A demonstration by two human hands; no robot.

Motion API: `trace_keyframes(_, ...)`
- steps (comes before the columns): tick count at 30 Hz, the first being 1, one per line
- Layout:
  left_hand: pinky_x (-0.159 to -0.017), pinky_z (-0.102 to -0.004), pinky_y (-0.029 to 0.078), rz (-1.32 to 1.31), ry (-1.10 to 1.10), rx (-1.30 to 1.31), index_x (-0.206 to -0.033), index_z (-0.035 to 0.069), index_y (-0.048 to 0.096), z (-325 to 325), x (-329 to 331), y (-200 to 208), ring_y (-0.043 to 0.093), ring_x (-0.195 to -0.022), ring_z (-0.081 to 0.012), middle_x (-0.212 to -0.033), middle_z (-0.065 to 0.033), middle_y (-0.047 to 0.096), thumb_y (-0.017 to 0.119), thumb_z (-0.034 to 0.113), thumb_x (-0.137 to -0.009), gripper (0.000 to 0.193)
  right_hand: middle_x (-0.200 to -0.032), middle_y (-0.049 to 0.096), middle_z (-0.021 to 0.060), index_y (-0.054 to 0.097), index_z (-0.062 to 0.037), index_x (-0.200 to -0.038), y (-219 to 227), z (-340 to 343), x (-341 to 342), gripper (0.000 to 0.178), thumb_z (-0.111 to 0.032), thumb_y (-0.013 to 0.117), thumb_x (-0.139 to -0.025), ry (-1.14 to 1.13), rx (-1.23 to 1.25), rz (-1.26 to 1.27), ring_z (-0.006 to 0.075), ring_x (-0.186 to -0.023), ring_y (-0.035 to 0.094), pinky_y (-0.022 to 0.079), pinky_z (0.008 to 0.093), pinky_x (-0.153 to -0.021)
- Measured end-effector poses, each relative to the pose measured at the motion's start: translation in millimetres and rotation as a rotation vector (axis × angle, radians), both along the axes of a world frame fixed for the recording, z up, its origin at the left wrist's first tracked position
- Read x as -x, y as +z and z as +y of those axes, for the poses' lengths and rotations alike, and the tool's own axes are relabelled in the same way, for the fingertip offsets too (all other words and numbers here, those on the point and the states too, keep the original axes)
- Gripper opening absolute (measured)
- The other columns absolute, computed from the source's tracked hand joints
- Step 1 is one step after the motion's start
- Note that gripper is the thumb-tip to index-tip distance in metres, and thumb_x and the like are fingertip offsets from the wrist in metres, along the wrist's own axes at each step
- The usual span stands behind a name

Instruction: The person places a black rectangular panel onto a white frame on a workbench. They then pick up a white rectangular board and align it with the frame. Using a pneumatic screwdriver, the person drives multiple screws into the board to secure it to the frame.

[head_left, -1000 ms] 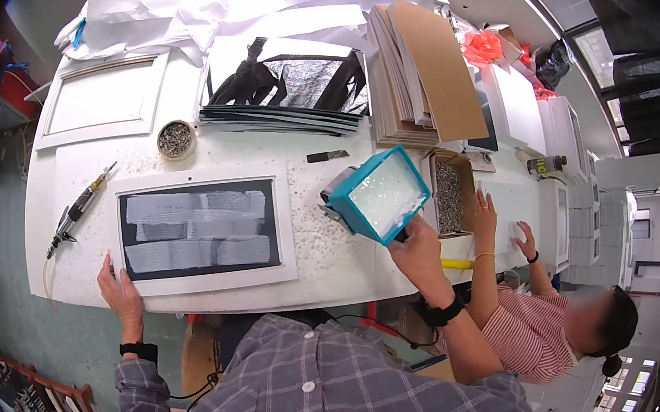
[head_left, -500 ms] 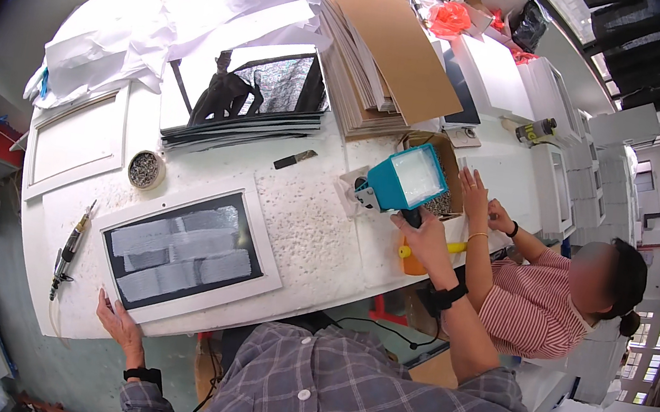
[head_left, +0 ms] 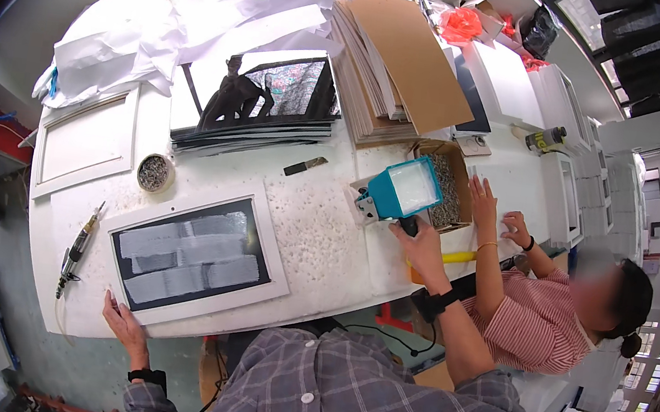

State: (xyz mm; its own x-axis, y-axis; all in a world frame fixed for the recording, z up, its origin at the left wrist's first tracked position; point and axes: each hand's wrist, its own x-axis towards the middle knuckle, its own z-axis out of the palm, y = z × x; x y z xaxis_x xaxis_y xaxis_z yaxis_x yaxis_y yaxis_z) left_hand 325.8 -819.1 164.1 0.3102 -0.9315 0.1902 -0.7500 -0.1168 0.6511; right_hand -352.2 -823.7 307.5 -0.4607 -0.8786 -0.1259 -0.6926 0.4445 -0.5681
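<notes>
My right hand is closed round the black handle of a teal, box-shaped glue applicator with a whitish tank. The applicator is tilted over the table at a small whitish holder; whether they touch I cannot tell. A white-framed dark panel lies in front of me, coated with broad whitish bands. My left hand is at the frame's near left corner, fingers extended, holding nothing. A pen-shaped power tool lies left of the frame.
A cardboard box of small metal pieces stands beside a co-worker's hands. A round tub, a dark flat blade tool, stacked dark panels and cardboard sheets lie farther back. A yellow-handled tool lies near the right edge.
My right hand has brought the applicator slightly left and nearer me, uncovering more of the cardboard box. My left hand stays by the frame corner. The whole view has shifted a little.
</notes>
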Motion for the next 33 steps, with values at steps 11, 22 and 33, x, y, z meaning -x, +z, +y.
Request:
trace_keyframes(11, -0.105, -0.0387, 0.042, 0.095, 0.044, -0.074, -0.152, 0.004, 0.045, 1, -30, -5, 0.052, -0.119, -0.0261, -0.135, -0.0161, 0.054, 0.047, 0.014, -0.106, 0.047, -0.097, 0.075, 0.0216, 0.071, 0.0012, -0.113, 18, 0, -1, 0.064, -0.057, 0.072, -0.087, 0.115, -0.177, 0.136, 0.0353, -0.088, 0.074, 0.056, 0.044, -0.076)
trace_keyframes(22, -0.102, -0.0374, 0.043, 0.262, -0.145, 0.054, -0.155, 0.004, 0.041, -50, 147, 152, 0.054, -0.114, -0.0227, -0.125, -0.0142, 0.057, 0.051, 0.013, -0.106, 0.05, -0.137, 0.057, 0.0156, 0.049, -0.005, -0.147, 124, -84, 67, 0.074, -0.023, 0.082, -0.083, 0.231, 0.133, 0.605, 0.0337, -0.121, 0.058, 0.044, 0.0447, -0.111)
trace_keyframes(33, -0.089, -0.0347, 0.049, 0.279, -0.395, -0.112, -0.152, 0.003, 0.041, 0, 233, 172, 0.059, -0.092, -0.0185, -0.111, -0.0116, 0.063, 0.057, 0.002, -0.1, 0.054, -0.147, 0.057, 0.0129, 0.052, -0.007, -0.146, 50, -159, 116, 0.057, -0.01, 0.068, -0.092, 0.494, 0.335, 0.927, 0.0314, -0.137, 0.052, 0.038, 0.0496, -0.117)
